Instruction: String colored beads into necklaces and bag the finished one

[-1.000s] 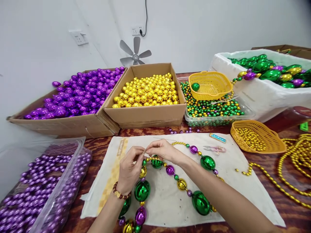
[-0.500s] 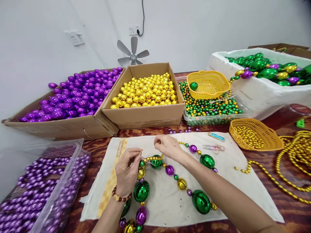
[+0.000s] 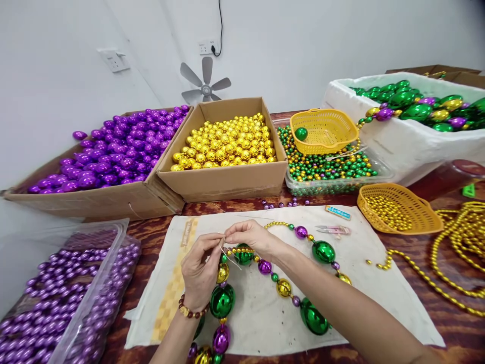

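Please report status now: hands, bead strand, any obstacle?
Left hand pinching thin string, right hand meeting it at fingertips. Bead strand spread across cloth. Snips lying apart from hands; nothing visibly in the way.

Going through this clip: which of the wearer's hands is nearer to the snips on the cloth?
Right. The right hand is left of the snips, over the cloth; the left hand is farther left.

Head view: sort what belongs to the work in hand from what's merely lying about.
Belongs, judging by place:
thread at the left hand
bead strand
cloth beneath
snips, probably
boxed purple beads and boxed gold beads, likely supplies

Apparently just there:
fan
dark red container
wall socket
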The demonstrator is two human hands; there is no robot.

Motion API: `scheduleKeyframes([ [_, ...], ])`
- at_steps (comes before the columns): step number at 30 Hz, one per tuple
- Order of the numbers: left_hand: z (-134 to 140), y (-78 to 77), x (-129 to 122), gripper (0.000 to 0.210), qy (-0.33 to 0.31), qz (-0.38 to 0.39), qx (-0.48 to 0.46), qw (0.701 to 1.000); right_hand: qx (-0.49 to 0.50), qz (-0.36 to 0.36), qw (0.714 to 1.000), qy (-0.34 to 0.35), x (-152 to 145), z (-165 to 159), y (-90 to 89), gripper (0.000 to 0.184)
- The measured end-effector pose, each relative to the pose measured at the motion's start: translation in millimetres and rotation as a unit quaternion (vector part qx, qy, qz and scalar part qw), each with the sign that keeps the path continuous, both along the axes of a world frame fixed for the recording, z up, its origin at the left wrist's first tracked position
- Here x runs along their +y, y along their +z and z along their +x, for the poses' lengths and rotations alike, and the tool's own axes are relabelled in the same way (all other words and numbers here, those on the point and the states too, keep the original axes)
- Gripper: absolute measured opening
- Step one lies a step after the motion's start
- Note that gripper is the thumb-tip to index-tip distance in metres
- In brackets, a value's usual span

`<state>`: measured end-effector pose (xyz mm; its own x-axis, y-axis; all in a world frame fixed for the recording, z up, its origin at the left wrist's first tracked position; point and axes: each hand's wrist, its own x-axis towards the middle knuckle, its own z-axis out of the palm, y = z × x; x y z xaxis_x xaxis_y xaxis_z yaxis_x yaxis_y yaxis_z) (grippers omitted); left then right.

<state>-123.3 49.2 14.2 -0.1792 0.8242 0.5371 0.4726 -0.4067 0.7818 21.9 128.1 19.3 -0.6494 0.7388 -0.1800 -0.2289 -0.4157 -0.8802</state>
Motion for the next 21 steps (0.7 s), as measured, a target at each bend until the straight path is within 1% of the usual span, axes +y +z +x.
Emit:
scheduleKeyframes([
  [3,0,-0.2,-1,0.014,0.003,-0.004,-0.012,1.000,-0.017,0.019,1.000,-0.006,4,3,0.1,0.006],
  [5,0,-0.9,-1,0.013,0.005,-0.012,-0.030,0.999,-0.026,0.036,0.999,-0.009,6,6,1.2,0.004],
  [7,1,-1.5,-1,0.012,0.005,-0.018,-0.043,0.999,-0.024,0.045,0.999,0.003,6,8,2.8,0.009],
  [10,1,-1.8,-1,0.013,0.003,-0.006,-0.032,0.999,-0.012,0.043,0.999,0.028,2,9,4.6,0.023],
  [13,2,-1.0,-1,0.014,0.000,0.009,-0.018,1.000,-0.020,0.052,0.998,0.019,-4,5,4.2,0.030],
  [15,3,-0.8,-1,0.013,-0.001,0.007,-0.023,1.000,-0.039,0.072,0.997,0.010,-7,2,3.4,0.031],
  [18,3,-1.8,-1,0.012,0.002,-0.004,-0.043,0.999,-0.093,0.121,0.988,0.011,-6,1,3.2,0.024],
  [21,3,-2.3,-2,0.009,0.016,-0.010,-0.058,0.998,-0.177,0.196,0.965,0.004,2,12,4.7,0.008],
])
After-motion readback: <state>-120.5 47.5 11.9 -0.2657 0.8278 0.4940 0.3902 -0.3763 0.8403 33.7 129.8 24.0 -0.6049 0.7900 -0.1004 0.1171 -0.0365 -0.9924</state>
